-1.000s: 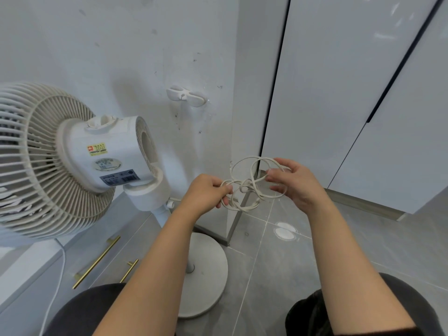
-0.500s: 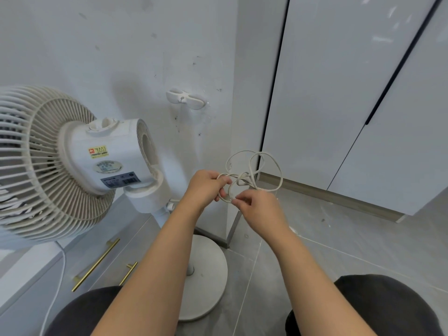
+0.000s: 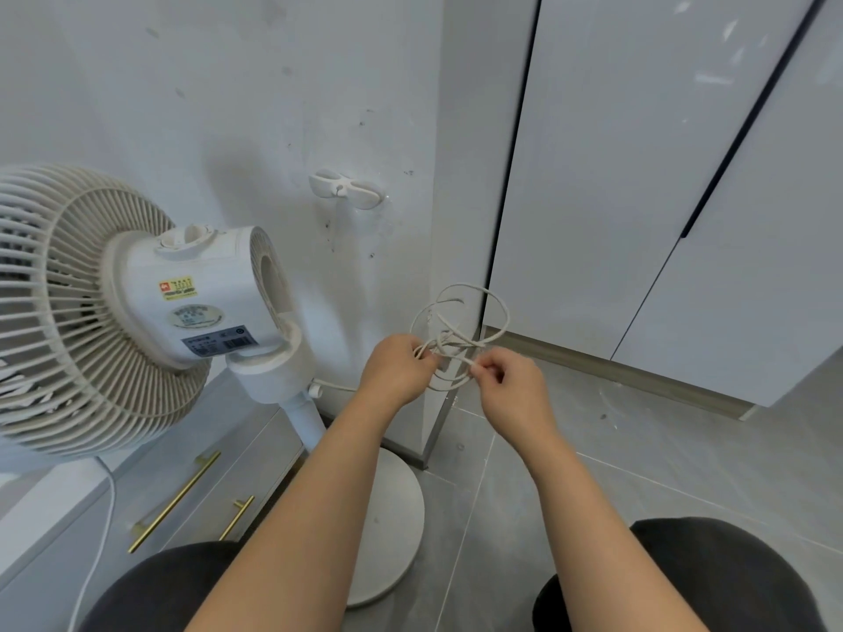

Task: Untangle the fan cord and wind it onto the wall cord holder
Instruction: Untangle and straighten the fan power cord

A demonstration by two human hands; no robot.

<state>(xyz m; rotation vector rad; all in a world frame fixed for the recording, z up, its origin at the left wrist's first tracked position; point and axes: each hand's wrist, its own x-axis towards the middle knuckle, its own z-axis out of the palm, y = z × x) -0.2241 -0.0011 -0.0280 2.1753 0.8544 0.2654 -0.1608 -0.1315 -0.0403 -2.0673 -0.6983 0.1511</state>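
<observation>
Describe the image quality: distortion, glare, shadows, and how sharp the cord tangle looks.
Head view: wide-angle distortion bows the edges of the cabinet doors and stretches the fan at the left; faint glare streaks sit high on the glossy doors; light is even, with a soft shadow on the wall behind the fan; the cord held by left hand and right hand looks fairly sharp.

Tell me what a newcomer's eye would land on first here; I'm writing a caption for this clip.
First the two hands mid-frame: the left hand grips a tangle of pale cord and the right hand pinches one strand of it. Next the big white fan at the left, and above the hands the wall cord holder with no cord on it.
</observation>
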